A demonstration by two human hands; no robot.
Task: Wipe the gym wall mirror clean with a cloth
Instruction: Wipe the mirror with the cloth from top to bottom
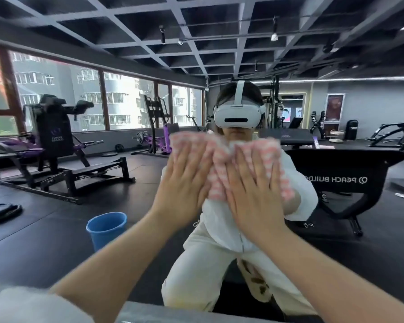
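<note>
Only one bit of text is really readable here: on the black curved machine frame (341, 180) at the right it says "PEACH BUILD…" in white letters with a little round logo next to it, but it's all mirrored, so the letters run backwards, and the end of the word is cut off behind the person's white sleeve. The black back pad of the big machine (56, 134) on the left has a purple logo with a couple of small lines of print under it, too blurry to make out. Same deal with the dark padded bench (289, 135) behind the person: faint purple marking, can't read it. The posters (335, 107) on the far wall show no legible words either.
</note>
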